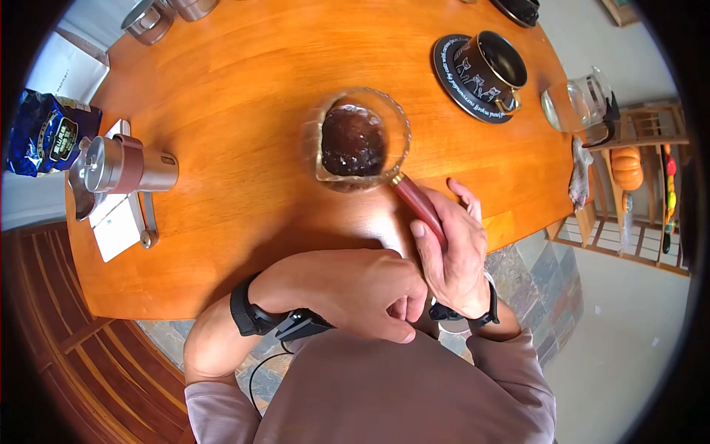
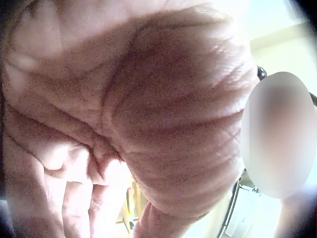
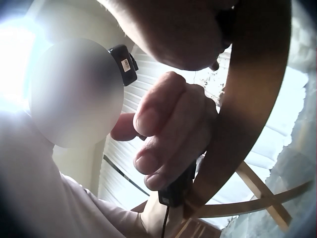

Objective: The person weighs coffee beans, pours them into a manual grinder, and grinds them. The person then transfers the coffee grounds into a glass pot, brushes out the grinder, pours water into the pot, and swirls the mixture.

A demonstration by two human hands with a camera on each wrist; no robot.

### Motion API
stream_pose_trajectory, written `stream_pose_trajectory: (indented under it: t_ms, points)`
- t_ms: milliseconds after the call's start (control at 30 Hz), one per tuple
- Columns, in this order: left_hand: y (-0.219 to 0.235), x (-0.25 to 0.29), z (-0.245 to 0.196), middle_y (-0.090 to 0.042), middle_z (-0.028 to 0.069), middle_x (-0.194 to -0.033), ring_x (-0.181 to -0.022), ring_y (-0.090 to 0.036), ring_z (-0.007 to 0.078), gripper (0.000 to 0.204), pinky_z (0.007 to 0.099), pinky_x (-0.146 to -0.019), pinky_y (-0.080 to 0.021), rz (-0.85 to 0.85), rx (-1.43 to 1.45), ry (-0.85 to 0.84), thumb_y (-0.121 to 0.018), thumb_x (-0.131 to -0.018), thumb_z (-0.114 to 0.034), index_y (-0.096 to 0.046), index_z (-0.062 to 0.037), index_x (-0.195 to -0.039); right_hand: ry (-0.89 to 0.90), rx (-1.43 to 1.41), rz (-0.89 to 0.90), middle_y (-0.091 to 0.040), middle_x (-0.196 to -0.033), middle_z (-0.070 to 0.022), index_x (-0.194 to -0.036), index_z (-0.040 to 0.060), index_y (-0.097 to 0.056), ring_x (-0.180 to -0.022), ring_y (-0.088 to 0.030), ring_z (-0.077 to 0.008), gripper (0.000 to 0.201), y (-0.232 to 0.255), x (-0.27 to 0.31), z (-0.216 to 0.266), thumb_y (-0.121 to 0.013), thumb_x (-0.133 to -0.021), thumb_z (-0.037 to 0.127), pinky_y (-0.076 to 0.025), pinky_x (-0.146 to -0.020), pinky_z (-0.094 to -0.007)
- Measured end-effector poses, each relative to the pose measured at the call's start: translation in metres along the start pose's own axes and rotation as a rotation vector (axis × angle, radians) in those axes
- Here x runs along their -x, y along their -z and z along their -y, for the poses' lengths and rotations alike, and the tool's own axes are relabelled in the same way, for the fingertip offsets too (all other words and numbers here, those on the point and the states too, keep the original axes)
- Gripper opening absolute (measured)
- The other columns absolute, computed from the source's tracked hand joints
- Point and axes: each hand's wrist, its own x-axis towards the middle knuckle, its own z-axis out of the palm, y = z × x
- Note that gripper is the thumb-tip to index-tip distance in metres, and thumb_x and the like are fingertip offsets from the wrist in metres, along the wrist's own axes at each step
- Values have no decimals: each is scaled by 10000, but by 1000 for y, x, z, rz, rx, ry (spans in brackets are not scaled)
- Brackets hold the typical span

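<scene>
In the head view, a round glass pot [image 1: 399,122] with dark brown contents [image 1: 352,139] is near the middle of the table. Its reddish-brown handle [image 1: 420,201] points toward the person, and the right hand [image 1: 457,255] grips it, thumb on top. The left hand [image 1: 344,288] lies across in front of the body, holding nothing, its fingers loosely bent beside the right wrist. The left wrist view is mostly filled by the left palm [image 2: 148,84]. In the right wrist view, the left hand's fingers [image 3: 173,126] hang beneath part of the right hand [image 3: 173,29]; the pot is out of sight.
At left on the table [image 1: 244,96] are a steel grinder [image 1: 129,166], its crank, white paper and a blue bag [image 1: 52,133]. Metal cups [image 1: 148,21] stand far left. A black cup [image 1: 495,63] on a saucer and a glass jug [image 1: 573,103] are at right.
</scene>
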Motion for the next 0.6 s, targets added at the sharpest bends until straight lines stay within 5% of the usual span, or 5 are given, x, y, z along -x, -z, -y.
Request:
stream_pose_trajectory:
  t_ms: [467,600]
  points:
    - [3,-1,-9,-715,114,-750,-678,-681,228,262,350,-614,-497,18,-63,42,-674,-887,-271,-750,-20,-886,114,-13,-97,-664,-847,-117,-1238,-46,-605,-725,-619,-275,423,-7,8,-9,-732,-852,70,-441,-980,-446]
    - [3,-1,-10,-704,100,-725,-644,-660,223,278,338,-590,-479,63,-76,82,-691,-896,-300,-752,-29,-881,127,30,-63,-639,-818,-105,-1242,-47,-604,-701,-602,-266,448,-9,2,-7,-752,-846,99,-453,-871,-396]
